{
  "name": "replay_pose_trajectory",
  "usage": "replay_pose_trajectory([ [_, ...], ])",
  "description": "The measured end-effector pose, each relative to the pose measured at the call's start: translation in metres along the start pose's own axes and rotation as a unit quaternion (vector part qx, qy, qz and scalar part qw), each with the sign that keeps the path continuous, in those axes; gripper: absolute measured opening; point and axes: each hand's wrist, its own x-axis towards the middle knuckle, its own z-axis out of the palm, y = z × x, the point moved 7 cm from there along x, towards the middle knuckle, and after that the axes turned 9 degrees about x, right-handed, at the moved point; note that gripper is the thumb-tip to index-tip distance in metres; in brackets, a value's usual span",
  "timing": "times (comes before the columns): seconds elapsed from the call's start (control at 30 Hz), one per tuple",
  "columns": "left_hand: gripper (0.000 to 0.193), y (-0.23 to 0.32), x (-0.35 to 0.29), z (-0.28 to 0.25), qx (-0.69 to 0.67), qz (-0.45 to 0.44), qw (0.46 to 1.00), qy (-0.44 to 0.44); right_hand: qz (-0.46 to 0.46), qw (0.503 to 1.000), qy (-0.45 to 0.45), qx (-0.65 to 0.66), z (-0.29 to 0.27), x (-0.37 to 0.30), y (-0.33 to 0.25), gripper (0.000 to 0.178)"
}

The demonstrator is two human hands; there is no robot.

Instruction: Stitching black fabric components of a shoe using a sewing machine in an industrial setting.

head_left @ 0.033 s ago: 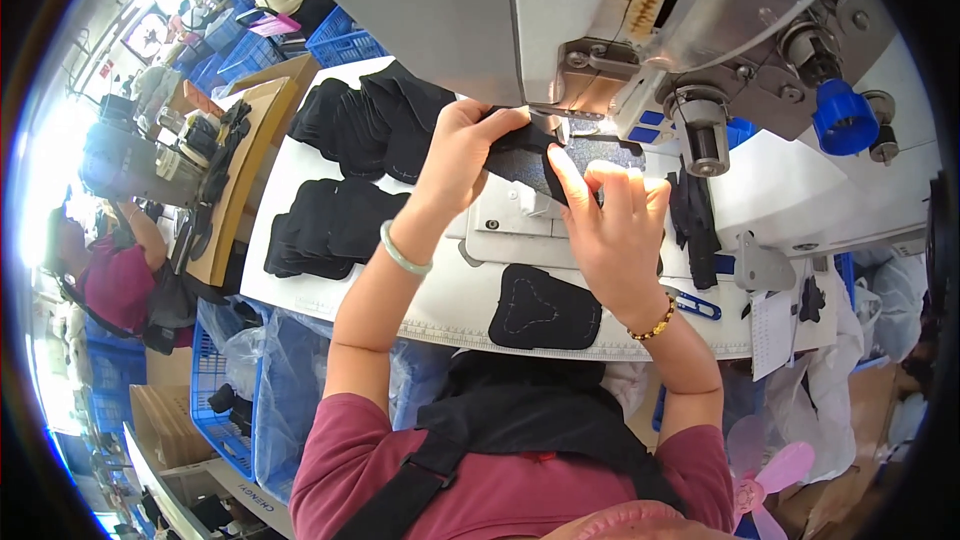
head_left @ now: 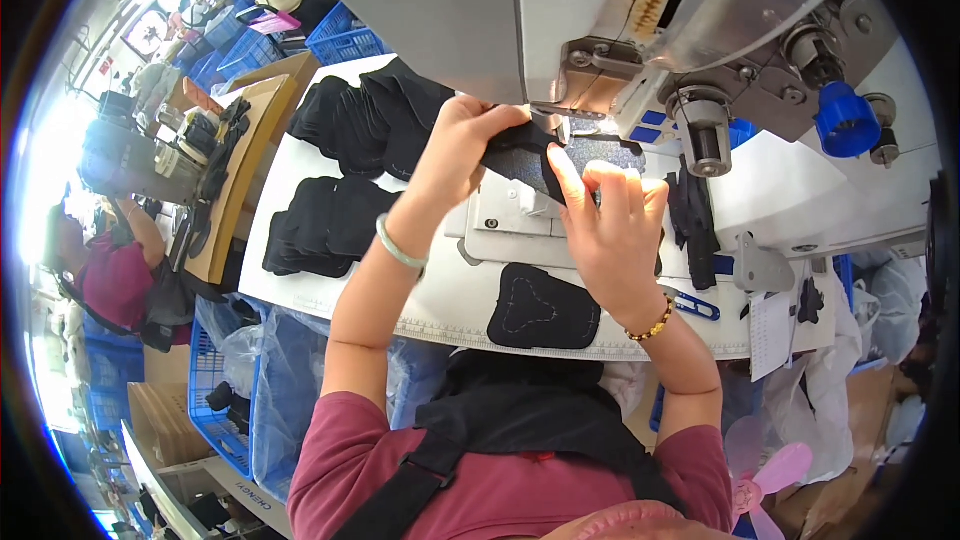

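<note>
Nothing has shifted since earlier frame; hands and fabric unchanged. Left hand (head_left: 455, 145) pinched on black fabric piece (head_left: 520, 162), holding it up under sewing machine (head_left: 600, 30) head near needle. Right hand (head_left: 610, 225) closed on same piece, index fingertip close to presser foot. Risk: finger under needle if feed starts. Risk: piece skews, seam wanders. Stitched piece (head_left: 543, 307) lies at table (head_left: 440, 305) edge, could slide off.
</note>
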Motion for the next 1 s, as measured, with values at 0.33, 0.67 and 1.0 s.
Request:
replay_pose_trajectory([
  [0.33,0.013,-0.015,0.027,0.003,-0.002,-0.167,0.966,-0.198,-0.002,0.999,-0.014,-0.028,0.007,0.004,-0.010,0.060],
  [0.67,0.018,-0.023,0.001,0.010,-0.050,-0.098,0.990,-0.090,-0.073,0.995,0.061,0.027,-0.014,-0.008,0.015,0.040],
  [1.0,0.020,-0.028,-0.017,0.012,-0.086,-0.031,0.996,0.015,-0.058,0.993,0.090,0.045,-0.017,-0.009,0.031,0.040],
])
